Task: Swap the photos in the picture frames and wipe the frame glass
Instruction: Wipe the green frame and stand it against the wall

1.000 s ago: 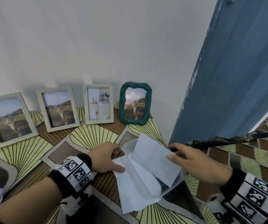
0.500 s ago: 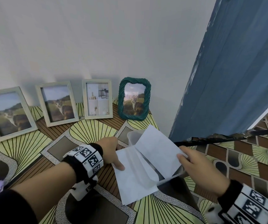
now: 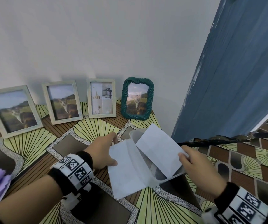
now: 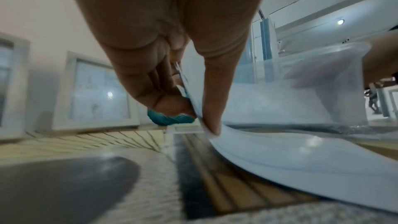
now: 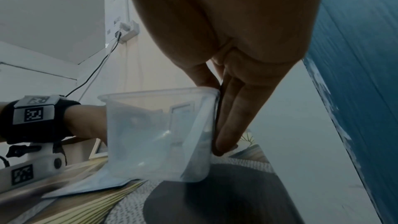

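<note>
Since the earlier frames, both hands are lifting the white sheets higher out of the clear plastic container (image 3: 175, 174) on the desk (image 3: 38, 139). Left hand (image 3: 101, 152) is pinching the left white sheet (image 3: 125, 172) between thumb and fingers, grip clamped on it. Right hand (image 3: 199, 167) is pinching the right white sheet (image 3: 159, 151) at its corner. Four picture frames are leaning on the wall behind, the green woven frame (image 3: 137, 97) being nearest the container.
</note>
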